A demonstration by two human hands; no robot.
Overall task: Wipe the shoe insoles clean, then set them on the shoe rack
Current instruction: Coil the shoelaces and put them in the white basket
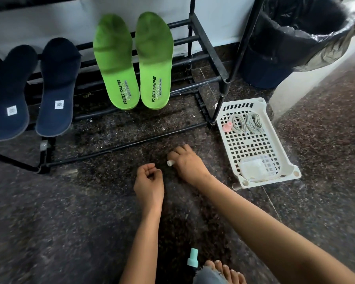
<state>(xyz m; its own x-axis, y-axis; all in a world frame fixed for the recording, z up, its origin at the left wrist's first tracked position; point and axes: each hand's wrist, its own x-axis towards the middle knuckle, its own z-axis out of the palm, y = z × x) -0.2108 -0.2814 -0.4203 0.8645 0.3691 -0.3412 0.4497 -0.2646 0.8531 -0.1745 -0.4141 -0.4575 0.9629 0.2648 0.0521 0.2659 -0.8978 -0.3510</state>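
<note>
Right grip: the right grip (188, 162) hovers low over the floor (49, 222), thumb and fingers pinched on a small white piece (169, 163).
Left grip: just beside it, the left grip (149, 181) has its fingers curled to the palm, thumb against the forefinger; nothing shows in its hold.
Green insoles: two green insoles (116, 64) lean side by side on the bars of the rack (210, 50), heels down and toes up.
Navy insoles: a pair of navy insoles (57, 89) leans on the same rack, to the left of the green pair.
Basket: a white basket (271, 181) sits on the floor right of the hands, at the rack's corner post, holding grey laces (252, 121), a pink cap (227, 127) and a clear box (256, 168).
Bin: a bin (295, 37) with a dark liner stands behind the basket.
Foreground: a teal cap (193, 257) stands beside a bare foot (223, 271) at the bottom edge.
</note>
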